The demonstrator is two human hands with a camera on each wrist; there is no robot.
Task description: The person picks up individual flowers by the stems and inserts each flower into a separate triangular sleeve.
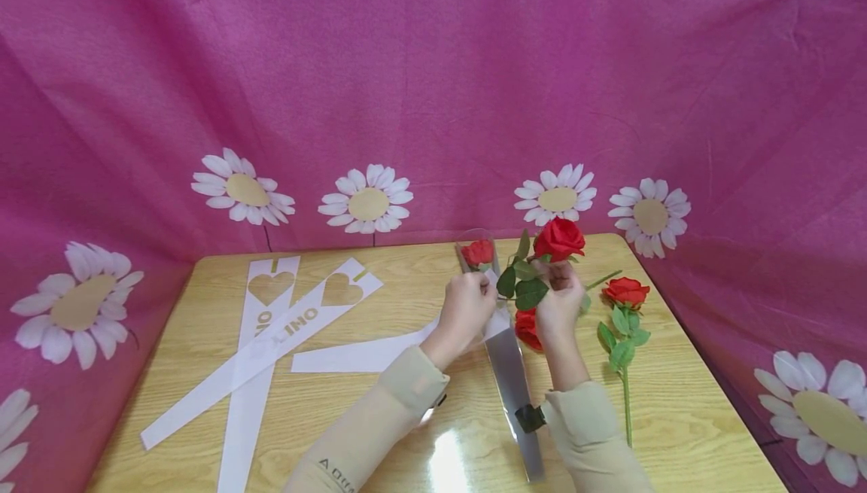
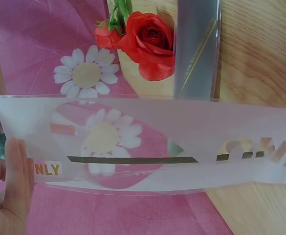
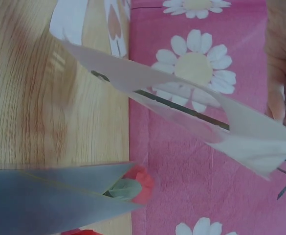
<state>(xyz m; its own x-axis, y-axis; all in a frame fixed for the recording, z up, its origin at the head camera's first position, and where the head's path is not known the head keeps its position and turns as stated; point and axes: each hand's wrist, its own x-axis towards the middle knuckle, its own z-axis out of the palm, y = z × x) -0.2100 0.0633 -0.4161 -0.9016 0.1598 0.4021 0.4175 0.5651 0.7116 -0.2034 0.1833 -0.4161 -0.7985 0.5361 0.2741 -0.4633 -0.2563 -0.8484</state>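
Note:
My right hand (image 1: 557, 308) pinches an artificial red rose (image 1: 559, 239) just beneath its bloom, dark green leaves hanging beside the fingers. Its stem runs into a white flower sleeve (image 2: 191, 122) with a clear heart-shaped window; the dark stem (image 3: 182, 108) shows through that window in both wrist views. At the sleeve's wide mouth my left hand (image 1: 467, 308) pinches the edge, beside a small gold "ONLY" print. The sleeve's narrow end (image 1: 366, 351) points left over the table. Below the hands lies a grey sleeve (image 1: 515, 388) holding another red rose (image 1: 478, 252).
Two white sleeves (image 1: 260, 327) lie crossed on the left of the wooden table (image 1: 183, 372). To the right is a loose rose (image 1: 626, 293), with another red bloom (image 1: 527, 327) partly behind my right wrist. A pink daisy-patterned cloth (image 1: 433, 86) surrounds the table's back and sides.

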